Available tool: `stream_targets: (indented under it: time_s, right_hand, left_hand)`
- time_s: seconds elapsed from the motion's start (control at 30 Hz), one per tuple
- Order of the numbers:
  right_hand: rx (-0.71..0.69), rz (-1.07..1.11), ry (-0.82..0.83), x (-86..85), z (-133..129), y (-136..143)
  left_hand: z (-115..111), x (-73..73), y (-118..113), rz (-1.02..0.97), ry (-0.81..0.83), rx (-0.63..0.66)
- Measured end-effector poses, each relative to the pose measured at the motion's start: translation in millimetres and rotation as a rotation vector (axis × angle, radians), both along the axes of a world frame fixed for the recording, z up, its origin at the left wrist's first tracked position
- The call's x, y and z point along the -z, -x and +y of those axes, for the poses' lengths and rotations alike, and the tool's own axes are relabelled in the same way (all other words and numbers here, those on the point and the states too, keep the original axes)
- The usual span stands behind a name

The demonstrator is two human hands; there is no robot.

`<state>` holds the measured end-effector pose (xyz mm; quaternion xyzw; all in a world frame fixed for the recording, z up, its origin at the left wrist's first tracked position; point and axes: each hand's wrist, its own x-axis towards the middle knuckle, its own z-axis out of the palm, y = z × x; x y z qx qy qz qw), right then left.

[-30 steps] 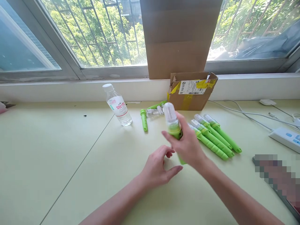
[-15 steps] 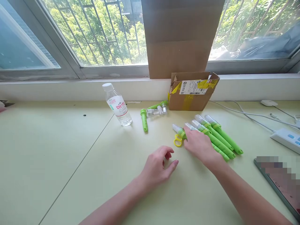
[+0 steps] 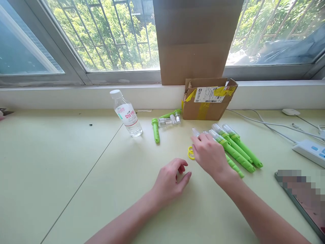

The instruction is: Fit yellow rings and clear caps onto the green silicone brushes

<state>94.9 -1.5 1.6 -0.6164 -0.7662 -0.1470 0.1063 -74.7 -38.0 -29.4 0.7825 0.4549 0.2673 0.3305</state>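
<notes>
Right hand [image 3: 209, 154] curled over green tubes [image 3: 238, 158], grip unclear, left hand [image 3: 171, 178] loosely open, bottle [image 3: 128, 115] holding clear liquid [image 3: 136, 130]

Left hand [image 3: 170, 178], right hand [image 3: 210, 154] — both bare; forearms [image 3: 134, 213] — bare, slim, tapering.

So there's this pale green table [image 3: 76, 189] filling most of the lower frame, with a thin seam running across its left part. A labelled water bottle [image 3: 128, 115] leans a bit left of center, near a short green handle [image 3: 155, 130] and some clear plastic pieces [image 3: 167, 121]. A taped cardboard box [image 3: 205, 101] sits at the back, green-handled tubes [image 3: 238, 157] lie right of center, and a phone [image 3: 299, 200] is at lower right, below a white power strip [image 3: 309, 150].
</notes>
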Motion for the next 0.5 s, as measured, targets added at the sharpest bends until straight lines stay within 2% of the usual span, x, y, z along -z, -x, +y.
stream_targets:
  time_s: [0.1, 0.17, 0.3, 0.5]
  right_hand:
    - [-0.123, 0.022, 0.003, 9.9, -1.2, 9.1]
    - [-0.148, 0.032, 0.006, 17.5, -1.5, 13.3]
    - [-0.142, 0.074, -0.018, 27.0, -0.9, 14.4]
    - [-0.131, 0.119, 0.014, 28.6, -2.1, 12.6]
  left_hand:
    - [-0.5, -0.1, -0.3, 0.008, 0.006, -0.006]
    - [-0.4, -0.1, -0.3, 0.014, 0.009, -0.003]
    - [0.5, -0.4, 0.1, 0.013, 0.004, 0.005]
    - [1.9, -0.4, -0.7, -0.027, 0.011, -0.017]
